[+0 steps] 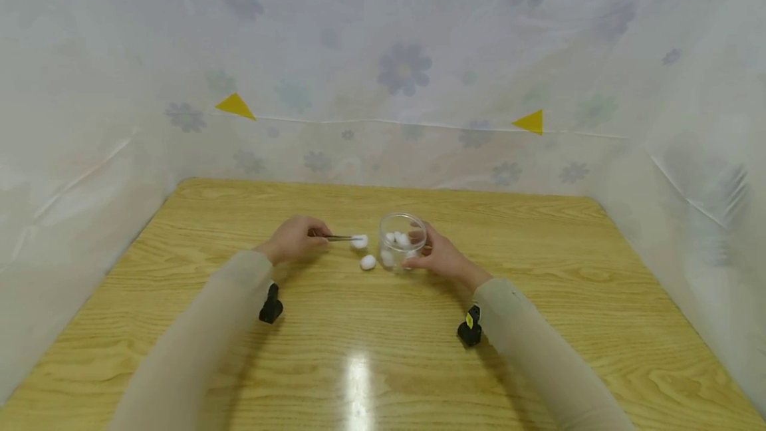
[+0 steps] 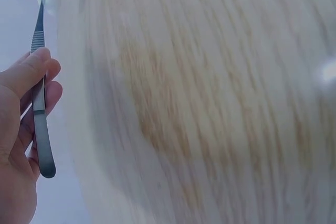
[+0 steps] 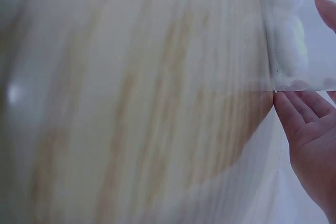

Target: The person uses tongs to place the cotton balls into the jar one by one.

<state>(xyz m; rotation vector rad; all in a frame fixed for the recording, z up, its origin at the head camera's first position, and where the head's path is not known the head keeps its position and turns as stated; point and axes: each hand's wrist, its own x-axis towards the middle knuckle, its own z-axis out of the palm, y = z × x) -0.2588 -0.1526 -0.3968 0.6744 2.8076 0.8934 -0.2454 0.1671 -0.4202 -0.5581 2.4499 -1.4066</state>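
Observation:
My left hand (image 1: 296, 239) pinches a pair of metal tweezers (image 2: 41, 103) between thumb and fingers. At their tips is a white cotton ball (image 1: 359, 241), just left of the jar. A clear round jar (image 1: 403, 218) with several cotton balls inside stands on the table, no lid on it. My right hand (image 1: 441, 255) grips the jar from its right side, thumb in front and fingers behind. Another cotton ball (image 1: 368, 263) lies on the table by the jar's front left. In the right wrist view the fingers (image 3: 304, 106) touch the jar wall (image 3: 310, 77).
The wood-grain table (image 1: 383, 338) carries a bright light reflection near its front. Flowered sheeting (image 1: 335, 45) encloses the back and sides, with two yellow triangles (image 1: 236, 106) on the back. A black camera (image 1: 271, 304) sits on each wrist.

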